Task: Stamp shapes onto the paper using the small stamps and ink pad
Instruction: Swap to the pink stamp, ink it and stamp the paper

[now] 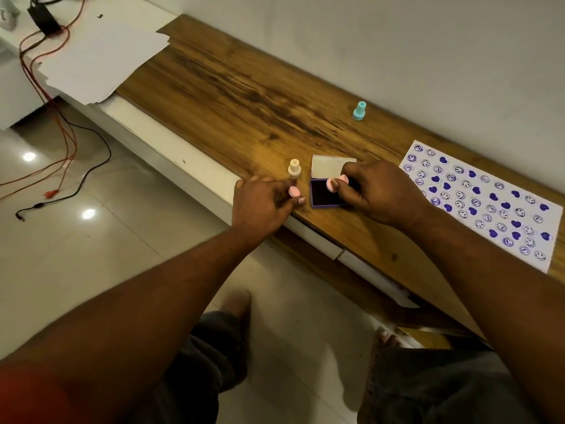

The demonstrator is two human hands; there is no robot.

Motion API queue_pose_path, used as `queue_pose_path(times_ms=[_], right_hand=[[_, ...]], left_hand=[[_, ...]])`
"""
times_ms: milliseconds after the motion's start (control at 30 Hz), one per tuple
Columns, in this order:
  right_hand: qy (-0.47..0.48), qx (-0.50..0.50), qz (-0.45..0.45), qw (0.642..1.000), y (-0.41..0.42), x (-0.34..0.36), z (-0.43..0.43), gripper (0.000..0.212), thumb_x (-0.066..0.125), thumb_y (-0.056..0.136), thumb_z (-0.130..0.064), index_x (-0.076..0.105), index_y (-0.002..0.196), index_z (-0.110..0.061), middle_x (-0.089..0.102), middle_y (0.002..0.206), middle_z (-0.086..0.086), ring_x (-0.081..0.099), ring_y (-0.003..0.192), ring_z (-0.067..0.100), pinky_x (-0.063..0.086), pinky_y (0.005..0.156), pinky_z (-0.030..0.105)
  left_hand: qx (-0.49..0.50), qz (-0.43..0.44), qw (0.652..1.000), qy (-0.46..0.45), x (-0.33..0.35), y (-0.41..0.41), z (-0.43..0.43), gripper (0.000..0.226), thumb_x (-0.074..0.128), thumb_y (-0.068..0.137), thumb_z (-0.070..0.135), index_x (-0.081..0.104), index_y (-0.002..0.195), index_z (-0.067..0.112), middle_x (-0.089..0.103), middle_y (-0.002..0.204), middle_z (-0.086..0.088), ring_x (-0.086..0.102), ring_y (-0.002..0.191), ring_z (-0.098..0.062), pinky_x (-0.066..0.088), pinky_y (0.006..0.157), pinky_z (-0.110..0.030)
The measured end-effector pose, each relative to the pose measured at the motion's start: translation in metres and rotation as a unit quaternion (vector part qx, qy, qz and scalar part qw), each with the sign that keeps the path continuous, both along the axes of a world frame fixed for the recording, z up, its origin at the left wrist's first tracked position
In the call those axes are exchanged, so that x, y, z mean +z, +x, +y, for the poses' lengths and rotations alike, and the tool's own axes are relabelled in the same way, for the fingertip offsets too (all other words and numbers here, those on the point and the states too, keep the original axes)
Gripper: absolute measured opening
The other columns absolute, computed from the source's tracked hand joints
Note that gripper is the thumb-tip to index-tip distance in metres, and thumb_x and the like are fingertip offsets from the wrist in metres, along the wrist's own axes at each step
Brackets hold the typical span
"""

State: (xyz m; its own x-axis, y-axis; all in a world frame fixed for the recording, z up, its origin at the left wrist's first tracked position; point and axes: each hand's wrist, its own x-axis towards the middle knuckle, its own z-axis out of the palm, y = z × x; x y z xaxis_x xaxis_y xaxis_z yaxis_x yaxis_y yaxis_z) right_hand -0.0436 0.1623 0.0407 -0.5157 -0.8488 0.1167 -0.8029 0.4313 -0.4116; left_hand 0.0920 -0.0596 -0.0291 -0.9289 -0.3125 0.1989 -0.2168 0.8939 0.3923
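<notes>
Over the open ink pad (pixel 325 195): my right hand (pixel 376 191) pinches a pink stamp (pixel 334 182), paper (pixel 486 203) lying rightward; my left hand (pixel 263 203) grips its pink cap (pixel 293 191).

No words or numbers can be read. The paper (pixel 486 206) only has purple stamped signs on it: smiley faces in circles and little hearts.

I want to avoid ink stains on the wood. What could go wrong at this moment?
1. The right hand holds a pink stamp over the open ink pad, which sits near the table edge; a nudge might push it off.
2. The cream stamp stands close beside the left hand, which holds a pink piece; it could be knocked over.
</notes>
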Motion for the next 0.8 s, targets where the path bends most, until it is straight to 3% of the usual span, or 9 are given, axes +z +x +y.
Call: queue_pose_path(times_ms=[267, 433, 700, 800], right_hand=[[0.051, -0.023, 0.019, 0.998, -0.005, -0.004, 0.003, 0.042, 0.044, 0.104, -0.054, 0.059, 0.086, -0.019, 0.060, 0.075, 0.002, 0.053, 0.066, 0.016, 0.038, 0.054, 0.034], [0.054, -0.021, 0.021, 0.998, -0.005, -0.004, 0.002, 0.038, 0.045, 0.104, -0.054, 0.054, 0.084, -0.023, 0.057, 0.072, 0.000, 0.050, 0.063, 0.013, 0.031, 0.052, 0.031], [0.059, -0.019, 0.015, 0.998, -0.003, -0.003, 0.003, 0.044, 0.044, 0.104, -0.055, 0.062, 0.089, -0.018, 0.061, 0.074, 0.001, 0.053, 0.065, 0.014, 0.040, 0.054, 0.035], [0.060, -0.036, 0.019, 0.997, -0.004, -0.001, 0.007, 0.045, 0.044, 0.104, -0.054, 0.064, 0.091, -0.015, 0.063, 0.076, 0.004, 0.056, 0.068, 0.019, 0.047, 0.057, 0.042]], left_hand=[[0.017, -0.004, 1.000, 0.003, 0.003, -0.001, 0.004, 0.056, 0.059, 0.092, 0.071, 0.069, 0.135, 0.036, 0.077, 0.102, 0.003, 0.064, 0.105, -0.024, 0.038, 0.089, -0.042], [0.022, -0.008, 0.999, 0.027, 0.003, -0.007, 0.001, 0.061, 0.059, 0.089, 0.074, 0.067, 0.137, 0.037, 0.078, 0.107, 0.006, 0.066, 0.108, -0.021, 0.038, 0.095, -0.044], [0.051, -0.023, 0.997, 0.043, 0.008, -0.020, -0.005, 0.061, 0.064, 0.087, 0.073, 0.065, 0.138, 0.040, 0.076, 0.116, 0.005, 0.063, 0.115, -0.021, 0.037, 0.098, -0.040], [0.051, -0.034, 0.997, 0.042, 0.011, -0.021, -0.006, 0.064, 0.063, 0.086, 0.075, 0.065, 0.139, 0.039, 0.075, 0.119, 0.004, 0.063, 0.116, -0.021, 0.041, 0.099, -0.042]])
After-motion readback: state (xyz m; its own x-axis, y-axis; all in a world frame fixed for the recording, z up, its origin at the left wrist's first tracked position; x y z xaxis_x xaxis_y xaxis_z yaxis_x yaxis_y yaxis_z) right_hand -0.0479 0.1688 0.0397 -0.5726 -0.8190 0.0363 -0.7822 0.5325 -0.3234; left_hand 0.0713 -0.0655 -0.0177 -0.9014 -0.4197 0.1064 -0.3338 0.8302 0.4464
